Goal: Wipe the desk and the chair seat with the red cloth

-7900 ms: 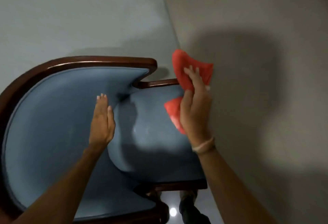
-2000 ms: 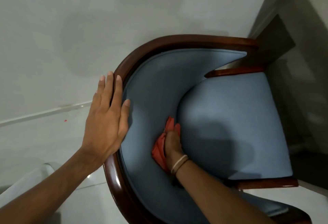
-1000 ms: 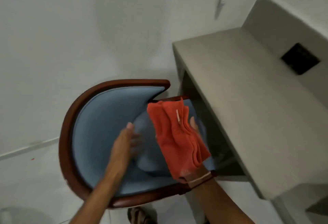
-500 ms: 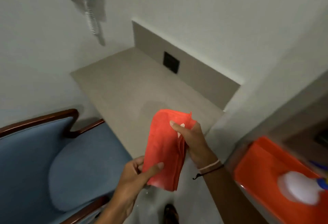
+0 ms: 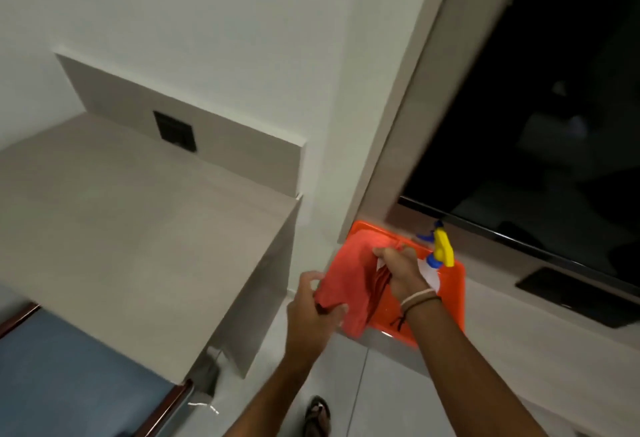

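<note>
The red cloth (image 5: 348, 277) hangs folded over the near left part of an orange tray (image 5: 450, 298). My left hand (image 5: 313, 312) pinches its lower left corner. My right hand (image 5: 400, 268) grips its upper right edge above the tray. The beige desk (image 5: 131, 228) fills the left of the view, its top bare. Only a blue corner of the chair seat (image 5: 69, 384) shows at the bottom left, partly under the desk.
A spray bottle (image 5: 438, 256) with a yellow and blue head lies in the tray behind my right hand. The tray sits on a low ledge below a dark TV screen (image 5: 536, 125). A black socket plate (image 5: 175, 130) is on the desk's back panel. A sandalled foot (image 5: 317, 416) stands on the tiled floor.
The view swung right from the chair and desk to the tray. Both hands carried the cloth rightward and now hold it over the orange tray.
</note>
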`<state>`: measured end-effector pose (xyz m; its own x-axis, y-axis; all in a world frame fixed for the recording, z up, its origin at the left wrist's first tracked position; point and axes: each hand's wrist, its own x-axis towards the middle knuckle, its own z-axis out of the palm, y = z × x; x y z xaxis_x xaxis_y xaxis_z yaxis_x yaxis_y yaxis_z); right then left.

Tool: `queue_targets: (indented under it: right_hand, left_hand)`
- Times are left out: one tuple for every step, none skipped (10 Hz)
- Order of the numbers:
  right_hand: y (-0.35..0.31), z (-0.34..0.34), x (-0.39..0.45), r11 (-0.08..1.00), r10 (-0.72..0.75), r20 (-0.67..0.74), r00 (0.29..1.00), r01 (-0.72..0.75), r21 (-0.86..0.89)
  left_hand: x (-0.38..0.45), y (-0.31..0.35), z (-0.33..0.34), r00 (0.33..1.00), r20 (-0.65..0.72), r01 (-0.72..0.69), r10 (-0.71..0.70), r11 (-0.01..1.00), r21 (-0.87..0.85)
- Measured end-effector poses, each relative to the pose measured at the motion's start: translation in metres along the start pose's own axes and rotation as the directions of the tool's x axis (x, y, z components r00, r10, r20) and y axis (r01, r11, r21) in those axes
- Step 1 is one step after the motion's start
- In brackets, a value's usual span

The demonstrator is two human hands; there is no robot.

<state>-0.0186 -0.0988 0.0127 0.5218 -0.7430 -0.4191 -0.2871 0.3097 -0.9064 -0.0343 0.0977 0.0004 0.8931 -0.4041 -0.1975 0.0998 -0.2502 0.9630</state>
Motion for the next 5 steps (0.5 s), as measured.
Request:
queue_targets:
  right_hand:
    - [0.003, -0.01, 0.034, 0.998, 0.003, 0.01, 1.0, -0.003, -0.069]
    - [0.006, -0.015, 0.057, 0.989, 0.017, 0.113, 0.993, 0.0, -0.149]
    - [0.003, -0.016, 0.069, 0.894, 0.014, 0.24, 0.971, 0.095, -0.438]
    - [0.018, -0.018, 0.067, 0.495, -0.185, 0.348, 0.919, 0.393, -0.775]
    - [0.04, -0.016, 0.05, 0.108, -0.451, 0.506, 0.735, 0.608, -0.787]
  left_hand:
    - [0.027, -0.003, 0.046, 1.0, 0.006, -0.019, 0.018, 0.976, 0.216]
    - [0.053, -0.012, 0.078, 0.998, 0.02, -0.062, 0.062, 0.794, 0.605]
    - [0.067, -0.019, 0.094, 0.992, 0.117, -0.12, 0.04, 0.541, 0.832]
    - [0.064, -0.027, 0.085, 0.985, 0.164, -0.17, 0.048, 0.383, 0.908]
    - [0.061, -0.027, 0.06, 0.983, 0.103, -0.152, 0.15, 0.37, 0.917]
